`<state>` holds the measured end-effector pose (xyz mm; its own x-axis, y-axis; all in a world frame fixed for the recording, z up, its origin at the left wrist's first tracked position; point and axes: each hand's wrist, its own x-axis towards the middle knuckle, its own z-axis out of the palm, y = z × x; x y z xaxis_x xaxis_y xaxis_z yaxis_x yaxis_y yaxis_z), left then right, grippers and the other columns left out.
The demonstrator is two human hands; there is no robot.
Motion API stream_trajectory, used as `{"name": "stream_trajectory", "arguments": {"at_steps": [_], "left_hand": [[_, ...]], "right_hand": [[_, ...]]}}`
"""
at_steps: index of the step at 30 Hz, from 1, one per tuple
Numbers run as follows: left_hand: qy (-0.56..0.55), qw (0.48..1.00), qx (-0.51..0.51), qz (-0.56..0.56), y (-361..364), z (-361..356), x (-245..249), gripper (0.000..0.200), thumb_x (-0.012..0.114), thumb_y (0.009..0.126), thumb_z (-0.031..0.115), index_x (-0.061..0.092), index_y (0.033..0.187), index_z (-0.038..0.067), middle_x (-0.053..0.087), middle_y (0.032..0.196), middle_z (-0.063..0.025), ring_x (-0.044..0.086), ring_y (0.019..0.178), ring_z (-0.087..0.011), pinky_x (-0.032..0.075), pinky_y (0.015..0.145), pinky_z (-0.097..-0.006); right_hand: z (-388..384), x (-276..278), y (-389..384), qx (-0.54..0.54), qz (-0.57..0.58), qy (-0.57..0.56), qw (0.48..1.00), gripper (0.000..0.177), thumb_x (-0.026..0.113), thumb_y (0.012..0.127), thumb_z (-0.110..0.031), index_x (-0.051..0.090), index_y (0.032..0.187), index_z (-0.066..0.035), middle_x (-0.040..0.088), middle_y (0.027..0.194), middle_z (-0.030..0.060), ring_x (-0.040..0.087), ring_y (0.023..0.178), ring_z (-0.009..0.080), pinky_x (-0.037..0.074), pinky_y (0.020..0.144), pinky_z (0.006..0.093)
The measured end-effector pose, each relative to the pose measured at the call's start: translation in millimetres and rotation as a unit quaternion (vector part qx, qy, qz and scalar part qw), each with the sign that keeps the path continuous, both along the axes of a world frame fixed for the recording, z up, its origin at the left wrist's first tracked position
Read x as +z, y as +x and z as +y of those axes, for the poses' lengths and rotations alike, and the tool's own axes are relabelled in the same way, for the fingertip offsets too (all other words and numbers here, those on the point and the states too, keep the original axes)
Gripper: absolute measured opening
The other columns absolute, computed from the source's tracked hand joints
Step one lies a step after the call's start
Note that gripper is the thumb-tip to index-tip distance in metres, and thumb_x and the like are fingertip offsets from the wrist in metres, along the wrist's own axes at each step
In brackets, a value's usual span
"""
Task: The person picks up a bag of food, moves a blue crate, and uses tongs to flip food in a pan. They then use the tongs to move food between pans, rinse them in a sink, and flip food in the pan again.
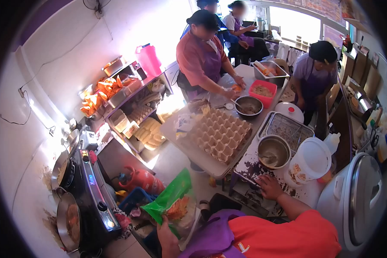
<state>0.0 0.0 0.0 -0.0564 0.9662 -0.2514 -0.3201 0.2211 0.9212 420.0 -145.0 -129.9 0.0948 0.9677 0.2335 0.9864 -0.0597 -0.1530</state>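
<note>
My left hand (167,234) is low in the view, its fingers closed at the near edge of a green plastic bag (170,195). Orange-brown food pieces (178,208) show in the bag's mouth, and a clear plastic part hangs below. Over on the right, my right hand (269,187) lies on the worn white tabletop (249,161), fingers spread and holding nothing. Just beyond it stands a steel pot (274,151), and to its right is a white plastic bucket (309,159).
Egg trays (221,133) stack on the middle table, beside a bowl (248,105) and a pink tub (262,92). A co-worker (204,60) handles food there; others stand farther back. Left are a stove (94,193), woks (69,219) and a red gas cylinder (144,180).
</note>
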Motion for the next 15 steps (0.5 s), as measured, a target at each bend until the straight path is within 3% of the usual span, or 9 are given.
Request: {"name": "stream_trajectory", "arguments": {"at_steps": [8, 11, 14, 15], "left_hand": [[-0.014, 1.0, -0.001, -0.005, 4, -1, -1, 0.033, 0.058, 0.095, 0.017, 0.054, 0.124, 0.001, 0.058, 0.117, -0.0056, 0.054, 0.106, -0.0173, 0.039, 0.095, -0.0329], [-0.007, 0.999, 0.044, 0.026, 6, -2, 9, 0.035, 0.058, 0.094, 0.019, 0.055, 0.121, -0.004, 0.059, 0.112, -0.0087, 0.053, 0.103, -0.0187, 0.039, 0.092, -0.032], [0.061, 0.979, 0.048, 0.19, -3, 3, 36, 0.038, 0.057, 0.095, 0.018, 0.053, 0.122, -0.008, 0.059, 0.112, -0.0138, 0.054, 0.102, -0.0218, 0.04, 0.093, -0.0339], [0.156, 0.935, 0.045, 0.316, -10, 5, 43, 0.039, 0.055, 0.096, 0.019, 0.052, 0.123, -0.009, 0.059, 0.112, -0.0163, 0.055, 0.102, -0.0241, 0.039, 0.094, -0.0341]], "right_hand": [[-2, 5, 1, 0.006, -0.004, 0.013, 1.0, 0.06, 0.065, 0.071, -0.017, 0.049, 0.129, -0.016, 0.049, 0.129, 0.0095, 0.046, 0.12, 0.031, 0.039, 0.098, 0.0464], [0, 7, -3, 0.004, 0.007, 0.013, 1.0, 0.06, 0.065, 0.07, -0.016, 0.05, 0.129, -0.016, 0.05, 0.129, 0.0097, 0.046, 0.119, 0.0314, 0.039, 0.098, 0.0467], [0, 0, 3, 0.016, 0.008, 0.02, 1.0, 0.061, 0.066, 0.07, -0.016, 0.05, 0.129, -0.016, 0.05, 0.128, 0.01, 0.046, 0.118, 0.0319, 0.04, 0.098, 0.0465], [-1, -2, 5, 0.016, 0.007, 0.022, 1.0, 0.061, 0.066, 0.069, -0.017, 0.05, 0.128, -0.015, 0.049, 0.129, 0.0101, 0.046, 0.118, 0.0318, 0.04, 0.097, 0.0469]]}}
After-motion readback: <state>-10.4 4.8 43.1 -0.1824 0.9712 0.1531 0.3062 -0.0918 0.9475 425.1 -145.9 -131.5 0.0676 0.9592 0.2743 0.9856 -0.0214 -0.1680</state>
